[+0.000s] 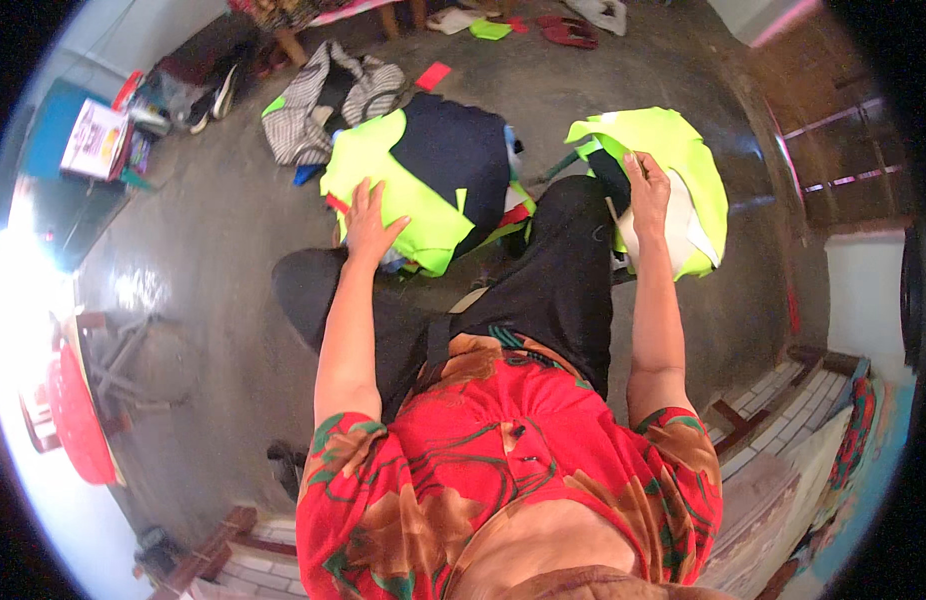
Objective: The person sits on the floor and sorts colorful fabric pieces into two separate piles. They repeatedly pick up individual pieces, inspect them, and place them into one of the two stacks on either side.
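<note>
On the left, a heap of cloth pieces has a neon yellow fabric piece (423,215) on top, beside a large dark navy cloth (458,160). My left hand (368,225) lies flat on the yellow piece, fingers spread. To the right, a second pile holds another neon yellow fabric piece (673,130) over a cream cloth (673,215). My right hand (648,195) is at the left edge of this pile, thumb and fingers pinched together on the yellow fabric. The pinched bit is small and partly hidden by the fingers.
Striped grey cloth (305,115) lies behind the left heap, with a red scrap (433,76) near it. More scraps, one neon green (490,30), are scattered at the far side. A red plastic chair (80,420) stands at the left, and shoes (221,98) lie at the far left.
</note>
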